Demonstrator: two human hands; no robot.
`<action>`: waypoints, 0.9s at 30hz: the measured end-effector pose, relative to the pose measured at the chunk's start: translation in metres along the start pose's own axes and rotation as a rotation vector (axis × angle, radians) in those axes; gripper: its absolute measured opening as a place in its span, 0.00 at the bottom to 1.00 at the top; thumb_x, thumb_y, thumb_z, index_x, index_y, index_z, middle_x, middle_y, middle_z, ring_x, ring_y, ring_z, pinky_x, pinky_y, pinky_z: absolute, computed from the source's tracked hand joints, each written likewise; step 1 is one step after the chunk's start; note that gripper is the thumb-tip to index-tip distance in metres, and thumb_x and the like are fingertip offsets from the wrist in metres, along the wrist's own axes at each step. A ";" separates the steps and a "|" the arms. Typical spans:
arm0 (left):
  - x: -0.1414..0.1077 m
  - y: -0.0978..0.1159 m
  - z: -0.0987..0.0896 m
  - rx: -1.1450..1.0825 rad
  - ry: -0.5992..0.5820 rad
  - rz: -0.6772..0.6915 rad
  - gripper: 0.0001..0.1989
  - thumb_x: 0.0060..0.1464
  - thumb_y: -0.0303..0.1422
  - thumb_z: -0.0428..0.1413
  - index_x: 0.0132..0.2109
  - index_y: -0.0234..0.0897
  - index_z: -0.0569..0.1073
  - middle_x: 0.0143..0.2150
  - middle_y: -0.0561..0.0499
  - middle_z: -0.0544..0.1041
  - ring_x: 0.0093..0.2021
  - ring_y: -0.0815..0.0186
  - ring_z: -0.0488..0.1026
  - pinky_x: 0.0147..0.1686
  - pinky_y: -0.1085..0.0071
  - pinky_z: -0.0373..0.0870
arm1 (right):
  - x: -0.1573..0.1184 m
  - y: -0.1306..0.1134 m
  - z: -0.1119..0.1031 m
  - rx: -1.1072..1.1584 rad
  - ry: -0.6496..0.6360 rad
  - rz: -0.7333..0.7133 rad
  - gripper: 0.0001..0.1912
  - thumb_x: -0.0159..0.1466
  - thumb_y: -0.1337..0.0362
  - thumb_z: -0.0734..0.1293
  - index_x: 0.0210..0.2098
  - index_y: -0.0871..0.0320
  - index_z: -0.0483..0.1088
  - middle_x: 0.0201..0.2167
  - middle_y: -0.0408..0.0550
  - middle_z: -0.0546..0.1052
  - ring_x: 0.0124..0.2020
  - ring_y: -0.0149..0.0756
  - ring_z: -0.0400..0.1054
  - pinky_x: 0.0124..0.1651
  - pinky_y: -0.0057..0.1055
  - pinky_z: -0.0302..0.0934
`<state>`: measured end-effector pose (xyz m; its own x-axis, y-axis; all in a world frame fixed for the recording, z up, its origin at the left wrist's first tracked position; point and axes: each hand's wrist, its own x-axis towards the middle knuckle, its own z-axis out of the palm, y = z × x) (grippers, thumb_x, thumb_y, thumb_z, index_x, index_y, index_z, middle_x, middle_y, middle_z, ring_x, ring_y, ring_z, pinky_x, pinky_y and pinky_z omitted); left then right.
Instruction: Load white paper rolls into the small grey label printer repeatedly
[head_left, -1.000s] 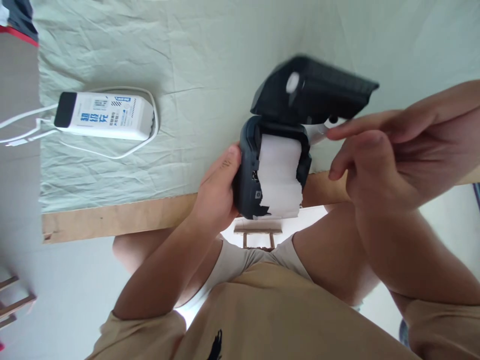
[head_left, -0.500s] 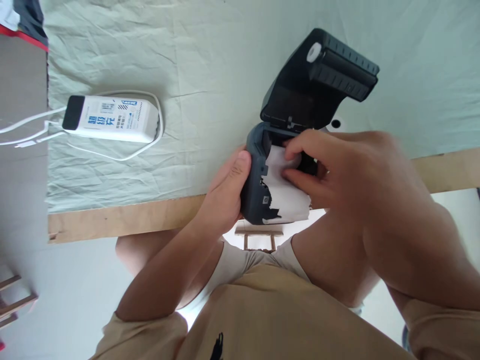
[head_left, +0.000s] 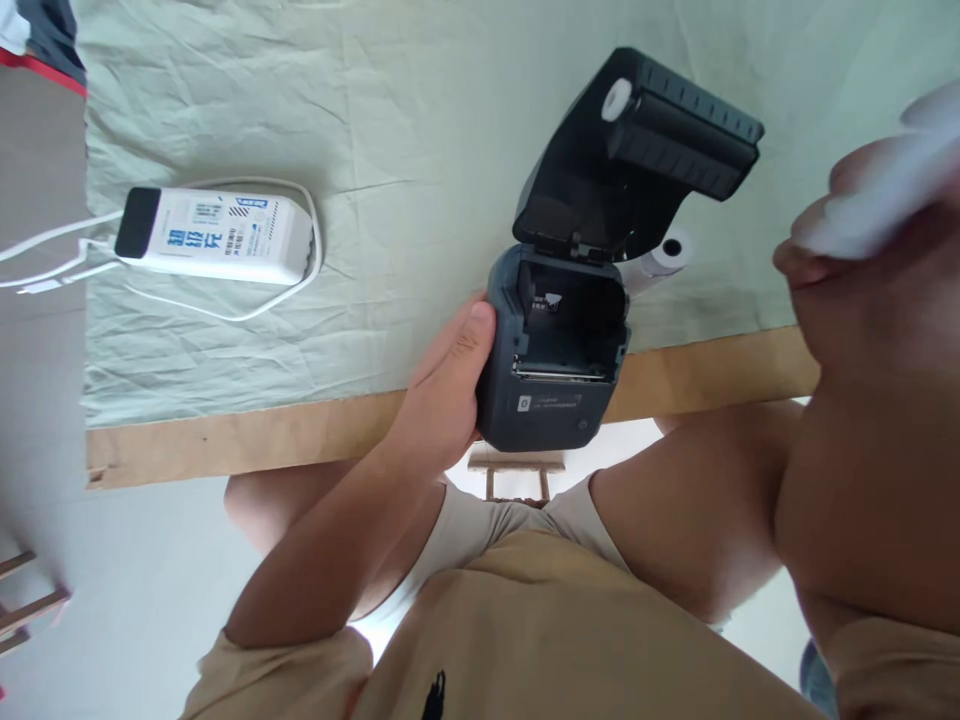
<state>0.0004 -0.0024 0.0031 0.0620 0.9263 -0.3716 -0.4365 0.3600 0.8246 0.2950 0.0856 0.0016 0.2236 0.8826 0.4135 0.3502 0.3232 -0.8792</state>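
Note:
A dark grey label printer (head_left: 551,415) sits at the table's front edge with its lid (head_left: 585,170) swung up and its paper bay bare. My left hand (head_left: 450,385) grips the printer's left side, thumb on top and fingers hidden beneath. Off to the right, my right hand (head_left: 877,260) is closed round a white paper roll (head_left: 870,200), both smeared by motion. Behind the printer's right side lies another white paper roll (head_left: 664,260) with a dark core, partly covered by the lid.
A white power strip (head_left: 225,235) with a black end and a looped white cable (head_left: 319,240) lies on the left of the pale green cloth (head_left: 405,130). The table's wooden edge (head_left: 247,440) runs in front. Below left is a wooden frame (head_left: 34,610).
My right hand has lifted the paper roll out of the printer and carried it to the right. The paper bay and the second roll now show. My left hand keeps its hold.

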 end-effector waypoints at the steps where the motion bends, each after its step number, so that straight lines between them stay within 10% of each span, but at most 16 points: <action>1: 0.000 0.000 0.000 -0.003 -0.004 -0.004 0.15 0.73 0.49 0.63 0.48 0.42 0.86 0.48 0.50 0.90 0.60 0.52 0.86 0.57 0.62 0.86 | 0.001 0.013 0.002 0.073 0.087 0.027 0.33 0.52 0.32 0.79 0.35 0.48 0.64 0.26 0.37 0.61 0.18 0.27 0.52 0.16 0.29 0.37; 7: 0.000 -0.002 -0.005 -0.039 -0.065 -0.029 0.16 0.73 0.50 0.63 0.49 0.44 0.86 0.48 0.49 0.90 0.60 0.48 0.87 0.54 0.60 0.88 | -0.022 0.023 -0.005 -0.326 -0.046 -0.161 0.26 0.65 0.38 0.78 0.37 0.51 0.69 0.34 0.46 0.77 0.30 0.34 0.69 0.36 0.40 0.65; 21: -0.001 -0.002 -0.006 -0.067 -0.077 -0.036 0.16 0.74 0.50 0.61 0.48 0.44 0.86 0.48 0.49 0.89 0.59 0.48 0.88 0.55 0.58 0.89 | -0.021 0.011 -0.007 -0.553 -0.115 -0.170 0.41 0.54 0.72 0.75 0.65 0.48 0.65 0.54 0.53 0.86 0.44 0.43 0.80 0.40 0.39 0.67; 27: -0.001 -0.003 -0.007 -0.074 -0.070 -0.046 0.15 0.74 0.49 0.62 0.47 0.45 0.86 0.49 0.49 0.89 0.58 0.47 0.89 0.55 0.56 0.89 | -0.031 -0.010 0.000 -0.565 -0.053 -0.501 0.30 0.59 0.66 0.71 0.61 0.49 0.74 0.56 0.56 0.82 0.54 0.55 0.81 0.48 0.47 0.72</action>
<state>-0.0041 -0.0050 -0.0019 0.1445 0.9155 -0.3756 -0.4967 0.3954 0.7726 0.2844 0.0556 -0.0024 -0.1236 0.6963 0.7071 0.8145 0.4782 -0.3286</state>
